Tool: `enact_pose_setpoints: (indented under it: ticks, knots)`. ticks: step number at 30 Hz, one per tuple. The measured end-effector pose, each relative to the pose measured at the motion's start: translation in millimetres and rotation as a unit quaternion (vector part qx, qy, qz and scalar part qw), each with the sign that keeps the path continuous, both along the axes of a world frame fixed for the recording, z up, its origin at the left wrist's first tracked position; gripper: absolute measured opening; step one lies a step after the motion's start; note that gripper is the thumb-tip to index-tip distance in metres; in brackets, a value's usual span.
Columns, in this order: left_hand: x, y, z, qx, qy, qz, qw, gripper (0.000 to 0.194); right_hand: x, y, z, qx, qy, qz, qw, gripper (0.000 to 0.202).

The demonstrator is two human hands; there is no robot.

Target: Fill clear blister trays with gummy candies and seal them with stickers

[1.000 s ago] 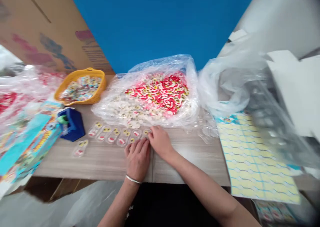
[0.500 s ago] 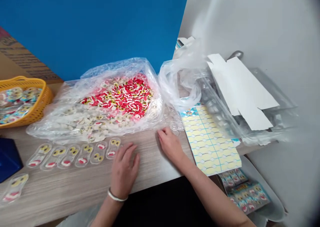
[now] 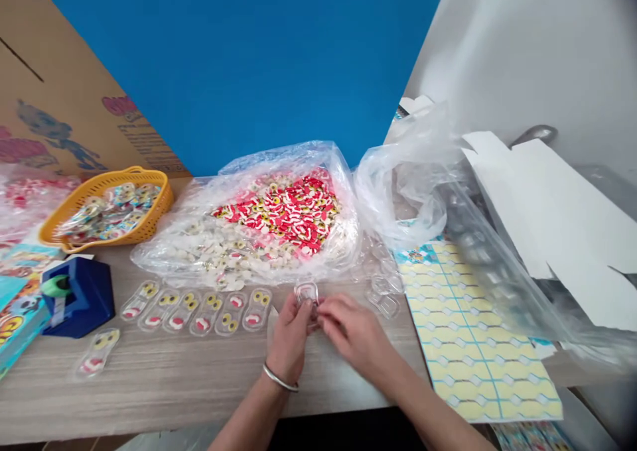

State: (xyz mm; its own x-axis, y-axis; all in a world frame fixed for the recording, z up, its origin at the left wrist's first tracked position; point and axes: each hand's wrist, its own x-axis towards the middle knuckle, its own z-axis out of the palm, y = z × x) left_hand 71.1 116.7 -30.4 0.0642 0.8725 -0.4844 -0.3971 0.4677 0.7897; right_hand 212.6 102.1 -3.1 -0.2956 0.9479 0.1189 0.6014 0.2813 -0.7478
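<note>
**Two hands working at one clear tray beside a row of filled ones**

In the head view, I am watching a person sitting close to a wood-grained worktop (image 3: 209,385). The left hand (image 3: 287,345) is pinching a clear tray (image 3: 305,292) between thumb and fingers, just in front of the big bag. The right hand (image 3: 355,335) is bringing its bunched fingertips up against the tray's right side; whether they are gripping it too, I cannot tell. Something reddish is showing between the fingers, too small to make out.

To the left, six filled trays (image 3: 206,313) are lying side by side, each holding a pair of yellow eyes and a red-and-white mouth. A lone tray (image 3: 99,353) with the same pieces is lying nearer the edge, below a blue tape dispenser (image 3: 97,298) that is holding a roll with a green core.

Behind the row, the big bag (image 3: 347,229) of clear plastic is gaping over a heap of red, white and yellow pieces. An orange-yellow basket (image 3: 155,212) is standing left of it, carrying glossy packets. On the right, loose clear shells (image 3: 384,298) are lying beside a yellow printed sheet (image 3: 468,331).
</note>
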Motion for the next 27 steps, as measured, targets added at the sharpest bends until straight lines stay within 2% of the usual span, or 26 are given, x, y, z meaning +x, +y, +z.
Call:
enact_pose_setpoints:
  ticks: [3,6,9,11,13,17,18,21,25,27]
  knots:
    - [-10,24,7.9,0.020,-0.008,0.015,1.000,0.042,4,60,5.2,0.013,-0.022,-0.077,0.997,0.018]
    - [-13,46,12.1,0.034,-0.008,0.036,0.999,0.042,-4,118,-0.3,0.021,-0.082,-0.114,0.990,0.017]
    - [-12,60,8.4,0.035,-0.010,0.054,0.998,0.040,-20,154,-6.5,0.008,-0.159,-0.138,0.978,0.016]
    - [-13,64,2.7,0.029,-0.016,0.058,0.998,0.042,-27,164,-8.2,-0.003,-0.197,-0.142,0.970,0.018]
    - [-14,66,-3.1,0.018,-0.020,0.059,0.998,0.043,-28,165,-8.4,-0.018,-0.217,-0.118,0.969,0.018]
    - [-16,67,-10.0,-0.006,-0.025,0.062,0.998,0.048,-10,161,-7.1,-0.044,-0.149,-0.008,0.988,0.019]
    - [-16,67,-10.7,-0.011,-0.026,0.068,0.997,0.048,-5,161,-6.5,-0.044,-0.126,-0.005,0.991,0.021]
    - [-15,67,-10.8,-0.018,-0.026,0.079,0.996,0.048,0,166,-4.4,-0.019,-0.123,-0.060,0.990,0.021]
    - [-14,68,-8.8,-0.020,-0.028,0.078,0.996,0.049,-22,172,-6.3,-0.008,-0.198,-0.046,0.979,0.016]
    - [-14,68,-8.1,-0.021,-0.027,0.081,0.996,0.050,-36,173,-11.1,-0.004,-0.246,-0.070,0.967,0.015]
